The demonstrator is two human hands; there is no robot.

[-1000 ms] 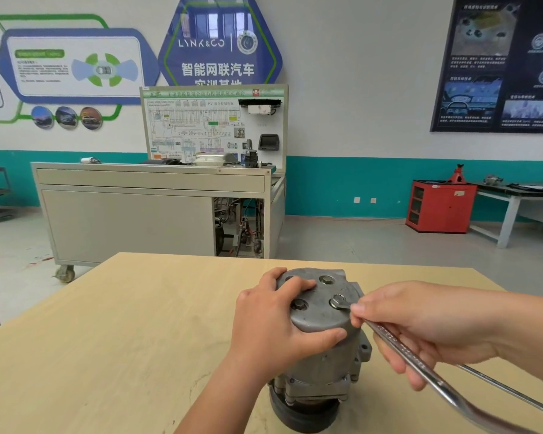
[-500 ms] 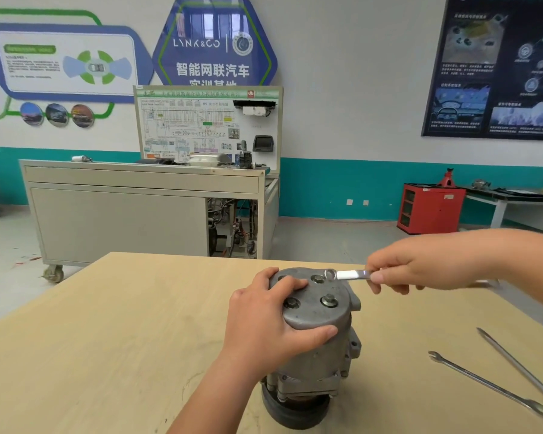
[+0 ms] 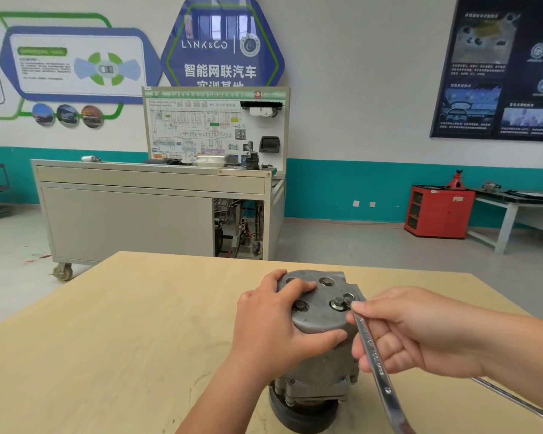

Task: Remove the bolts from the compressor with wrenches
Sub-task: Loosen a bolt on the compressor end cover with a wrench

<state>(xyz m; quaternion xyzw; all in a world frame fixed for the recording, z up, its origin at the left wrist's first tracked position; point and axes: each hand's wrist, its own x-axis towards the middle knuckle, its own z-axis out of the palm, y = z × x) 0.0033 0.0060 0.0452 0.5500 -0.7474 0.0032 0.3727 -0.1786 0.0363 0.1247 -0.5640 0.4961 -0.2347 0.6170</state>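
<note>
On the table (image 3: 107, 339), left hand (image 3: 273, 327) grips compressor (image 3: 322, 317); right hand (image 3: 420, 333) holds wrench (image 3: 375, 361), seemingly on bolt (image 3: 338, 303).

Wall sign lettering
The blue hexagonal wall sign (image 3: 221, 42) reads "LYNK&CO" above "智能网联汽车"; the stamping on the wrench (image 3: 370, 346) is unreadable.

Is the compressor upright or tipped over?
Upright: the compressor stands on end on the table, its bolts facing up, left hand gripping its top.
</note>
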